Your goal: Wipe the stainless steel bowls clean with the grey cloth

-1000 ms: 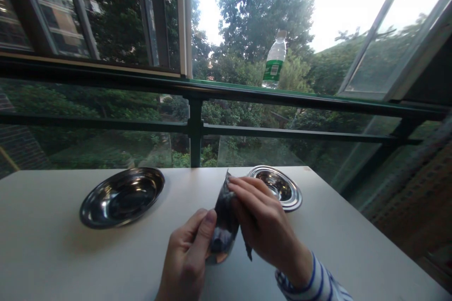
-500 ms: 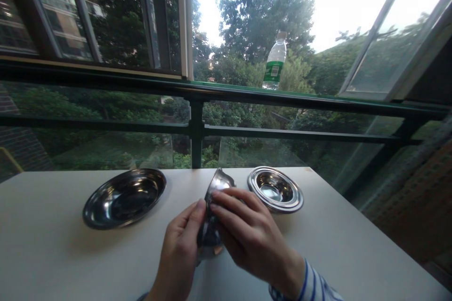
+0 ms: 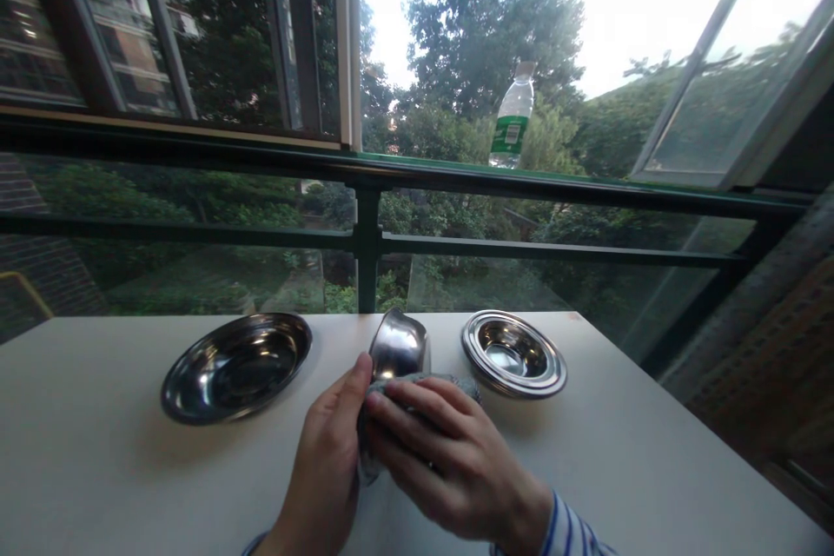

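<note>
My left hand [image 3: 329, 460] grips a small steel bowl [image 3: 397, 346], tilted on its side above the white table [image 3: 97, 460], thumb on its rim. My right hand [image 3: 436, 460] presses a grey cloth [image 3: 449, 382] against the bowl, fingers curled over it. The cloth is mostly hidden under my fingers. A wide steel dish [image 3: 238, 365] lies to the left of my hands, and a smaller steel dish with a broad rim [image 3: 514, 354] lies to the right.
A green railing [image 3: 456, 174] with glass panels runs just behind the table's far edge. A plastic water bottle with a green label [image 3: 512, 117] stands on the rail. The table's right edge drops off near the open window frame [image 3: 717, 61].
The bowl has turned so that its rounded outside now faces me. My right hand has slid lower and over it with the cloth, and both hands sit slightly nearer.
</note>
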### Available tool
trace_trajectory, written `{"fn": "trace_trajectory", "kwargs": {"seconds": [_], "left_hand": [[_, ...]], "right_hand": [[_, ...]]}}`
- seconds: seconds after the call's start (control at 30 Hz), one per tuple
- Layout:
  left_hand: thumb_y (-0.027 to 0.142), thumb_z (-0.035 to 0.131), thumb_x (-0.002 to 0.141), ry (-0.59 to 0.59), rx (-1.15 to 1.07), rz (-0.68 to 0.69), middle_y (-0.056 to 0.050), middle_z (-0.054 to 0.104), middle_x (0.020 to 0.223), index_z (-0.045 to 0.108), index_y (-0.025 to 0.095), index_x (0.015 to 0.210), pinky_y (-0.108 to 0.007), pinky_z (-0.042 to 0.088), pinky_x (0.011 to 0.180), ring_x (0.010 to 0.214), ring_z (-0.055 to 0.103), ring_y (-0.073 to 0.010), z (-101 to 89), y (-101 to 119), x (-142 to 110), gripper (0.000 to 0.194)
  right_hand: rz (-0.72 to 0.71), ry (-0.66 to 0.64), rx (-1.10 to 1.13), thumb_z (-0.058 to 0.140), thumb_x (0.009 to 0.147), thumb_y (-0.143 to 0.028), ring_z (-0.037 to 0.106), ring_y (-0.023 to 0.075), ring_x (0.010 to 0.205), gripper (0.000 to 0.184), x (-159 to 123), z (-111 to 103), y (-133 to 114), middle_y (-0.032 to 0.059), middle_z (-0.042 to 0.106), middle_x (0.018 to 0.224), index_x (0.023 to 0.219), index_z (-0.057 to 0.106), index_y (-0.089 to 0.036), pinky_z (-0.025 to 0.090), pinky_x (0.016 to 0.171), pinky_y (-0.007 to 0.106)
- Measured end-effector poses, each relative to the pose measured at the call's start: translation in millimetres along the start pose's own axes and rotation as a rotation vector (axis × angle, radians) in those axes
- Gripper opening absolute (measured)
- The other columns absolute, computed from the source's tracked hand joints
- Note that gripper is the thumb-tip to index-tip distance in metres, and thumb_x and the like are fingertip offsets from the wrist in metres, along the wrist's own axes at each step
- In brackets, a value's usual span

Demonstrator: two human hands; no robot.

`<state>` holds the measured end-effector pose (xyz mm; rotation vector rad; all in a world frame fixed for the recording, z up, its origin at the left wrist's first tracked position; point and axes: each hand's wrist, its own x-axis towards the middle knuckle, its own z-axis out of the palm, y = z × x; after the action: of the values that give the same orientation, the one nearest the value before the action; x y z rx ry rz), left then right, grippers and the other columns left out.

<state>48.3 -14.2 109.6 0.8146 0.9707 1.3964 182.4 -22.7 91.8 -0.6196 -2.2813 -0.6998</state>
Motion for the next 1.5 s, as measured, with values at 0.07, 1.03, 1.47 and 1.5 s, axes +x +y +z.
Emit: {"fn": "trace_trajectory", "kwargs": {"seconds": [0.07, 1.03, 1.47, 1.5], "left_hand": [[0.04, 0.065, 0.069, -0.046, -0.032, -0.01, -0.001, 0.065, 0.066, 0.069, 0.019, 0.067, -0.021, 0.046, 0.059, 0.069, 0.058, -0.0152, -2.2, -6.4, 3.5, 0.022], [0.039, 0.058, 0.076, -0.199, 0.101, 0.096, 0.0, 0.057, 0.066, 0.065, 0.017, 0.079, -0.022, 0.041, 0.062, 0.065, 0.05, -0.0124, -9.0, -29.1, -3.6, 0.024], [0.044, 0.056, 0.076, -0.242, 0.196, 0.047, 0.0, 0.049, 0.06, 0.057, 0.015, 0.064, -0.022, 0.039, 0.058, 0.062, 0.047, -0.0123, -5.2, -31.8, -11.5, 0.032], [0.044, 0.056, 0.076, -0.249, 0.203, 0.037, 0.0, 0.049, 0.06, 0.057, 0.015, 0.064, -0.022, 0.04, 0.058, 0.062, 0.047, -0.0125, -5.0, -32.5, -12.2, 0.032]], "right_hand": [[-0.005, 0.01, 0.0, 0.048, 0.086, -0.016, 0.057, 0.0178, 0.103, 0.022, -0.3, 0.7, -0.9, 0.001, 0.063, 0.113, 0.101, 0.065, -0.016, 0.05, 0.087, 0.031], [0.264, 0.033, 0.26, 0.053, 0.081, -0.015, 0.048, 0.0218, 0.111, 0.029, -7.9, -8.1, 12.1, 0.0073, 0.06, 0.117, 0.11, 0.056, -0.017, 0.044, 0.091, 0.04], [0.496, 0.106, 0.295, 0.049, 0.085, -0.015, 0.052, 0.0194, 0.104, 0.025, -10.8, -8.6, 24.0, 0.0086, 0.06, 0.111, 0.108, 0.058, -0.018, 0.045, 0.088, 0.037], [0.553, 0.122, 0.303, 0.047, 0.085, -0.014, 0.053, 0.0189, 0.102, 0.024, -10.8, -8.5, 25.4, 0.0088, 0.061, 0.11, 0.107, 0.058, -0.018, 0.046, 0.087, 0.037]]}}
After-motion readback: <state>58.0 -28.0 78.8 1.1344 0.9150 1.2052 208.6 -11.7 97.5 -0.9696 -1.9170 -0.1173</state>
